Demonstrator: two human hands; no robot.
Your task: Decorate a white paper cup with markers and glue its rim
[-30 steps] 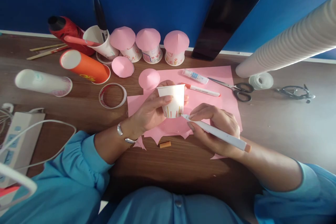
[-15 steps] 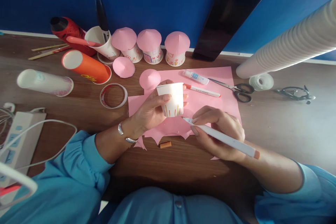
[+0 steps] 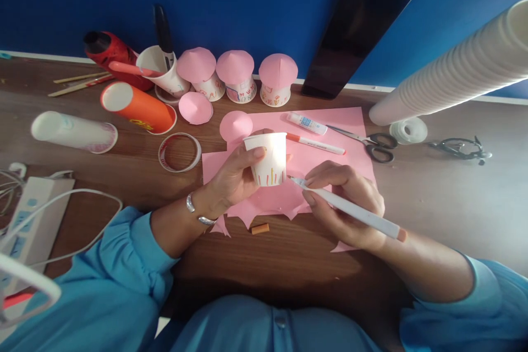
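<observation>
My left hand (image 3: pixel 235 179) is closed around a white paper cup (image 3: pixel 270 159), tilted, with short yellow, red and orange strokes along its lower edge. In my right hand (image 3: pixel 346 203) is a white marker (image 3: pixel 358 214) with an orange-brown end, its uncapped tip very close to the cup's right side. A small orange-brown cap (image 3: pixel 260 229) lies on the table below the cup. Beneath both hands is cut pink paper (image 3: pixel 264 203). A red-capped marker (image 3: pixel 317 143), a glue tube (image 3: pixel 307 122) and scissors (image 3: pixel 373 146) lie behind the cup.
Decorated cups with pink cone tops (image 3: pixel 235 74) stand along the blue wall. A phone (image 3: pixel 357 36) leans there, beside a tall stack of paper cups (image 3: pixel 449 63). To the left are an orange cup (image 3: pixel 142 110), a tape roll (image 3: pixel 179 152) and a power strip (image 3: pixel 35 214).
The cup has turned slightly in my left hand, bringing more coloured strokes into view. The marker tip has shifted slightly up and right, near the cup's side.
</observation>
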